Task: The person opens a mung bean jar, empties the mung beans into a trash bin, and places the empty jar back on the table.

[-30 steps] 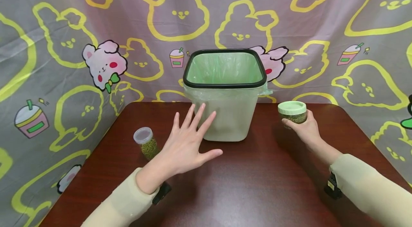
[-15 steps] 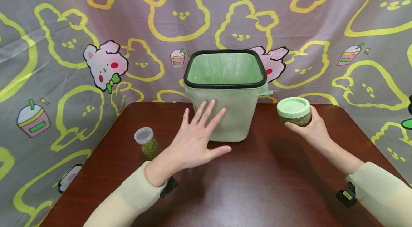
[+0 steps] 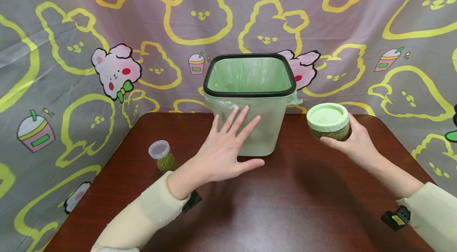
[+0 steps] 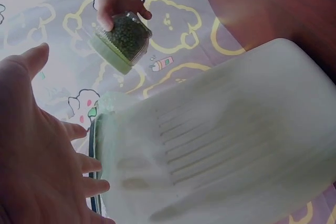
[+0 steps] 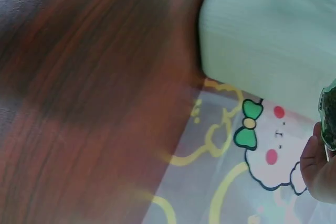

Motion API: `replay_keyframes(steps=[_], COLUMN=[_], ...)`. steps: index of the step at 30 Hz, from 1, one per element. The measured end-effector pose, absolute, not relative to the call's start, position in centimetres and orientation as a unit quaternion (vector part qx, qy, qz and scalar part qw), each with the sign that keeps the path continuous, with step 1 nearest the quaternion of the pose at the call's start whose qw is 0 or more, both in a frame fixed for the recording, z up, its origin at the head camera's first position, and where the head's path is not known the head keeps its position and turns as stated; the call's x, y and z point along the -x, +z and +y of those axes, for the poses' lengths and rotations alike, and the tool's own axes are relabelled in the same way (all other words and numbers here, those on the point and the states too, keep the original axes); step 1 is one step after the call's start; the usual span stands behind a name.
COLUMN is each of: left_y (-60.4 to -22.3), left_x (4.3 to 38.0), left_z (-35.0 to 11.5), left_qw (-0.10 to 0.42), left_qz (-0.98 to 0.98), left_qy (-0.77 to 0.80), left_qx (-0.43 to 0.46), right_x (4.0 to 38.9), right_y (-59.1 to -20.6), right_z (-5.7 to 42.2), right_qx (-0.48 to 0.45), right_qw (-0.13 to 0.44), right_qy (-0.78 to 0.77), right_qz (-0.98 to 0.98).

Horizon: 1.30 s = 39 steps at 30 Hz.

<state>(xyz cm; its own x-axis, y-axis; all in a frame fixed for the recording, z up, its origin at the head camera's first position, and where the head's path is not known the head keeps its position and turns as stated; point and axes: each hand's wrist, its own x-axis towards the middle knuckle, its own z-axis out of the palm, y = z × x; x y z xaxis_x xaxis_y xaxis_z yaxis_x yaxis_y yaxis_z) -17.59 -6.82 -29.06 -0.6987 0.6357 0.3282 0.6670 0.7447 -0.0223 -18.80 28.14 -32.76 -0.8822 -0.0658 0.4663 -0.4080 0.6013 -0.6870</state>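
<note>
My right hand (image 3: 357,141) grips a clear jar (image 3: 329,123) with a pale green lid, raised above the table to the right of the bin. Small dark green grains show through its wall, also in the left wrist view, where the jar (image 4: 126,40) appears tilted by the camera angle. My left hand (image 3: 225,151) is spread with straight fingers in front of the white bin (image 3: 257,129) and holds nothing. Whether it touches the bin I cannot tell. Behind my left forearm stands a second jar (image 3: 166,160) with a clear lid and green beans, partly hidden by the sleeve.
The bin has a black rim (image 3: 250,95) and a green plastic liner (image 3: 250,75). It stands at the back of the dark red-brown table (image 3: 271,200). A curtain (image 3: 228,6) with cartoon prints hangs close behind and along both sides.
My right hand has raised the green-lidded jar and brought it nearer to me. My left hand has shifted right and slightly up across the bin's front, fingers still spread.
</note>
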Motion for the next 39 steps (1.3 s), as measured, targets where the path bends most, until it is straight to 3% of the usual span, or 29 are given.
replay_keyframes(steps=[11, 24, 39], left_y=[-28.4, -27.4, -26.4], left_x=[17.2, 16.9, 17.5], left_z=[-5.9, -4.7, -3.2], left_qw=[0.141, 0.175, 0.149], left_qz=[-0.919, -0.908, -0.902], left_qy=[-0.049, -0.031, -0.051], left_qx=[0.365, 0.378, 0.402], right_x=[18.0, 17.5, 17.3], right_y=[-31.7, -31.1, -30.2], right_z=[27.5, 26.6, 25.4], right_qx=[-0.181, -0.209, -0.266], right_qw=[0.208, 0.198, 0.166], right_qy=[0.405, 0.397, 0.396], right_qz=[-0.872, -0.872, -0.863])
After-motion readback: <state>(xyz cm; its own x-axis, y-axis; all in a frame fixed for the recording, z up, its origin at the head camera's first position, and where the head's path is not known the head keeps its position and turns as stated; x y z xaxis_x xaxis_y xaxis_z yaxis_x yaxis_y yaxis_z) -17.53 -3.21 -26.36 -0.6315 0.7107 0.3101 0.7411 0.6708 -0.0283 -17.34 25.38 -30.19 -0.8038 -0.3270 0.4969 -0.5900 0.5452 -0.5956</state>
